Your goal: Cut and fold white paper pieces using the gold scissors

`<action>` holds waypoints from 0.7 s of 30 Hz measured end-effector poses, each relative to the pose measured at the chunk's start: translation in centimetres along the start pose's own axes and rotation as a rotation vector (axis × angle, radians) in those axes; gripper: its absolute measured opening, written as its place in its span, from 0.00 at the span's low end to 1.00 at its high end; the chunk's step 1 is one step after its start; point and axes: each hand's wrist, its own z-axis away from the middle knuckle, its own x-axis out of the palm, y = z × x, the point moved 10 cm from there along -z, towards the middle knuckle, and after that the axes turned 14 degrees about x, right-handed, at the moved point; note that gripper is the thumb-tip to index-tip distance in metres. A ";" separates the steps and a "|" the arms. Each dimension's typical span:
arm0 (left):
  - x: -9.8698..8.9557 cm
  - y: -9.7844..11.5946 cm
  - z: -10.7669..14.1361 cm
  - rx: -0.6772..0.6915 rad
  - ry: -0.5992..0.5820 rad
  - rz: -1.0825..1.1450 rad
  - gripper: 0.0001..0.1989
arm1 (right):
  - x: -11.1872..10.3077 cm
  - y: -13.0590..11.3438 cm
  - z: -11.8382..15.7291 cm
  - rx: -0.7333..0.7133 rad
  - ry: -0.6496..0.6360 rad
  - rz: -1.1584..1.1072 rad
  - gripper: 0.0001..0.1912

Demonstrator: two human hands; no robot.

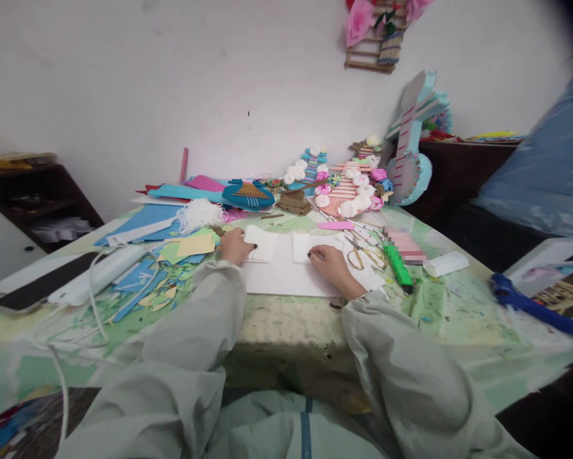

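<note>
Near the middle of the worktop's (pixel 286 322) close edge, a flat white board (pixel 286 280) lies with two smaller white pieces on it, a left piece (pixel 261 242) and a right piece (pixel 301 247), a gap between them. At the left piece's left side, the left hand (pixel 235 246) rests with bent fingers and the thumb against it; whether they grip it, I cannot tell. Beside the right piece's right edge, the right hand (pixel 334 266) has its fingers curled, the thumb and fingertips close together; whether they pinch the edge is too small to tell. Just right of this hand lie gold-handled scissors (pixel 364 249), then a green cutter (pixel 398 264) and, farther right, a white roll (pixel 446 263). Left of the left hand are yellow paper (pixel 196 245) and cut scraps (pixel 164 296), with a tangle of white strands (pixel 201 217) on the far side.
</note>
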 end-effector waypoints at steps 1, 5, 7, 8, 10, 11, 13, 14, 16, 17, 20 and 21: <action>-0.1 -0.4 0.0 -0.022 0.013 0.042 0.23 | 0.0 0.1 0.0 0.002 0.001 -0.003 0.11; -0.3 -1.1 -0.2 -0.044 0.056 0.154 0.15 | 0.0 0.2 -0.1 0.001 0.004 -0.005 0.10; -0.2 -1.4 -0.2 -0.043 0.071 0.177 0.12 | -0.1 0.1 0.0 -0.003 0.013 -0.005 0.10; -0.2 -1.6 -0.3 -0.042 0.079 0.184 0.12 | -0.1 0.1 0.0 -0.005 0.014 -0.006 0.10; -0.2 -1.7 -0.3 -0.034 0.095 0.193 0.13 | -0.1 0.1 0.0 -0.004 0.012 -0.011 0.09; -0.3 -1.8 -0.3 -0.030 0.104 0.193 0.13 | -0.1 0.1 0.0 0.000 0.010 -0.014 0.10; -0.7 -1.7 -0.4 -0.017 0.132 0.186 0.14 | -0.1 0.3 -0.1 0.009 0.010 -0.019 0.10; -1.1 -1.4 -0.4 -0.003 0.152 0.184 0.13 | -0.1 0.4 -0.1 0.013 0.011 -0.026 0.10; -1.8 -0.7 -0.4 0.044 0.202 0.205 0.13 | -0.1 0.5 -0.1 0.012 0.019 -0.051 0.10; -2.2 -0.2 -0.4 0.070 0.227 0.237 0.12 | -0.2 0.5 -0.1 0.008 0.029 -0.067 0.10; -2.7 1.0 -0.3 0.128 0.296 0.420 0.14 | -0.9 0.6 0.0 -0.001 0.081 -0.123 0.10; -2.6 1.4 -0.2 0.145 0.311 0.515 0.14 | -1.1 0.6 0.0 0.001 0.100 -0.149 0.10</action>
